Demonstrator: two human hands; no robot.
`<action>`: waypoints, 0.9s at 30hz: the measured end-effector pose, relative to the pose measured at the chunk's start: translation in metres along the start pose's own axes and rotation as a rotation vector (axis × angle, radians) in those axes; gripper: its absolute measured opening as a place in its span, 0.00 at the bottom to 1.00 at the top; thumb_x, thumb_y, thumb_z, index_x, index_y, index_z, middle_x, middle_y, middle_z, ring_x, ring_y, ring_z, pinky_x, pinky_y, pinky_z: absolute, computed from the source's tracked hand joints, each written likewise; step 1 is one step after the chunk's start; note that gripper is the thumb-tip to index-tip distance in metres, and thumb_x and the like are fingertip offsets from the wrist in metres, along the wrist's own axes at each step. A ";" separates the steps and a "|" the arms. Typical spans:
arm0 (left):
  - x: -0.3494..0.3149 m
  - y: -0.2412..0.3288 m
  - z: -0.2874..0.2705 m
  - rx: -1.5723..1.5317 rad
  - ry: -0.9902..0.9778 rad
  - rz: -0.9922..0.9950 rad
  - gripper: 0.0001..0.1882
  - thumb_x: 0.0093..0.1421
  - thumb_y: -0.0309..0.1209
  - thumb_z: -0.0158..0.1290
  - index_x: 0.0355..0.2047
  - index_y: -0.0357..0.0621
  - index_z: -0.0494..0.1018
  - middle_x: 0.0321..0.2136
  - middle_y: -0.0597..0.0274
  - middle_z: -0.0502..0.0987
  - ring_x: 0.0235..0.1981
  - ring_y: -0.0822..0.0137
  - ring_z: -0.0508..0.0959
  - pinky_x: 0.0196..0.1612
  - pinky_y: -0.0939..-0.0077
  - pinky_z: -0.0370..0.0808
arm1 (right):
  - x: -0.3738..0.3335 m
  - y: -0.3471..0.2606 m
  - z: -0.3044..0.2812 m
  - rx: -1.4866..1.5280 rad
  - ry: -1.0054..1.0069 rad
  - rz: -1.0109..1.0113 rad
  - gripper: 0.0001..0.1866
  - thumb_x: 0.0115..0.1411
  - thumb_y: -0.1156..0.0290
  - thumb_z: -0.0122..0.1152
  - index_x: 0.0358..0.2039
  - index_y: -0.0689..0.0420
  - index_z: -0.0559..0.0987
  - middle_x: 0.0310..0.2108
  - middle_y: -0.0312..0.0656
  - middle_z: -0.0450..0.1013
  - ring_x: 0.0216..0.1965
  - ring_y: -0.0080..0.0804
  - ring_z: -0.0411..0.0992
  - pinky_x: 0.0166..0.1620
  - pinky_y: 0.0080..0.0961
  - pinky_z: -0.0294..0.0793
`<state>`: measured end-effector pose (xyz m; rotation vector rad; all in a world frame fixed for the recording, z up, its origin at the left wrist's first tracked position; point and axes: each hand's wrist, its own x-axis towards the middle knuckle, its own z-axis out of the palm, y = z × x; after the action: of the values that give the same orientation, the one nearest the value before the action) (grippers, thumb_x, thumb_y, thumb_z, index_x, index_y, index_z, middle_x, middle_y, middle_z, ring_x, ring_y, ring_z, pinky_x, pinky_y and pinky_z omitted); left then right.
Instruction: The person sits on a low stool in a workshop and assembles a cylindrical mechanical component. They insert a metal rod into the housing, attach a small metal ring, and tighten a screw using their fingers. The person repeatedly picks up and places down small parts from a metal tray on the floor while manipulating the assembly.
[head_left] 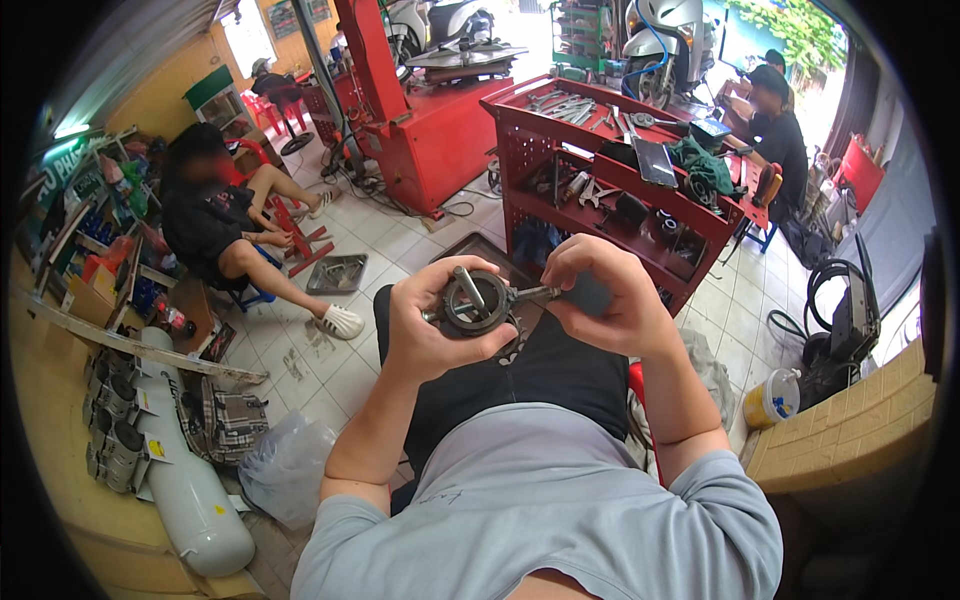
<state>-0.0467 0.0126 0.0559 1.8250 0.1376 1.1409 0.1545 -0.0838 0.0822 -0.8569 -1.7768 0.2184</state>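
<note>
Above my lap, my left hand (420, 325) is wrapped round a ring-shaped metal part (478, 322), dark grey and open in the middle. A bright metal rod (469, 286) slants across its opening. From the ring's right side a short thin stem (532, 293) sticks out, and my right hand (612, 290) pinches its outer end between thumb and fingers. Below the ring hangs a toothed or chain-like metal piece (514, 346); how it joins the ring cannot be made out. My fingers hide parts of the ring's rim.
Ahead stands a red tool cart (600, 185) with wrenches (562, 106) and a green cloth (703, 165). A metal tray (337, 274) lies near a seated person (215, 220) at left. Another person (775, 130) sits beyond the cart. A white cylinder tank (190, 480) lies at lower left; a bucket (771, 400) stands right.
</note>
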 end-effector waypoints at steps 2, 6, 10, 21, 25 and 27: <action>-0.001 0.000 -0.001 0.002 -0.003 0.004 0.27 0.39 0.25 0.67 0.41 0.31 0.72 0.33 0.56 0.79 0.36 0.70 0.79 0.43 0.76 0.76 | -0.002 0.000 -0.001 -0.017 -0.021 0.058 0.14 0.48 0.75 0.66 0.37 0.60 0.76 0.29 0.37 0.74 0.28 0.26 0.70 0.34 0.22 0.69; -0.001 0.000 0.001 -0.028 -0.010 -0.003 0.26 0.39 0.24 0.68 0.41 0.33 0.72 0.33 0.59 0.78 0.35 0.75 0.78 0.41 0.81 0.75 | -0.003 -0.007 -0.003 0.031 -0.027 0.209 0.13 0.47 0.76 0.66 0.34 0.60 0.75 0.28 0.37 0.73 0.27 0.26 0.70 0.34 0.22 0.69; 0.000 0.000 0.001 -0.026 0.000 -0.009 0.26 0.39 0.24 0.68 0.41 0.33 0.72 0.33 0.60 0.78 0.35 0.75 0.78 0.41 0.81 0.75 | 0.001 -0.002 0.000 -0.026 0.013 0.040 0.12 0.48 0.75 0.66 0.35 0.61 0.76 0.27 0.36 0.73 0.26 0.24 0.70 0.32 0.21 0.69; -0.001 -0.001 -0.001 -0.012 -0.001 -0.016 0.28 0.38 0.24 0.66 0.42 0.31 0.71 0.32 0.54 0.79 0.37 0.67 0.80 0.44 0.73 0.77 | 0.002 -0.007 -0.001 -0.012 0.013 0.077 0.13 0.48 0.76 0.65 0.36 0.60 0.75 0.30 0.37 0.73 0.28 0.24 0.70 0.35 0.21 0.69; 0.000 -0.001 0.000 -0.015 -0.004 -0.021 0.28 0.38 0.25 0.66 0.42 0.30 0.71 0.32 0.54 0.79 0.37 0.67 0.80 0.44 0.74 0.77 | 0.001 -0.001 0.000 -0.004 0.004 0.005 0.13 0.48 0.75 0.65 0.36 0.60 0.75 0.30 0.37 0.72 0.29 0.24 0.70 0.35 0.21 0.68; 0.000 0.000 -0.001 -0.006 -0.012 -0.019 0.28 0.38 0.25 0.66 0.42 0.30 0.71 0.32 0.54 0.79 0.37 0.67 0.80 0.44 0.74 0.77 | -0.001 0.000 -0.003 -0.014 -0.034 0.057 0.14 0.48 0.76 0.65 0.36 0.60 0.75 0.29 0.37 0.72 0.29 0.25 0.69 0.35 0.22 0.68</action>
<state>-0.0473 0.0130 0.0556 1.8214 0.1446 1.1163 0.1571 -0.0854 0.0830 -0.9190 -1.7889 0.2591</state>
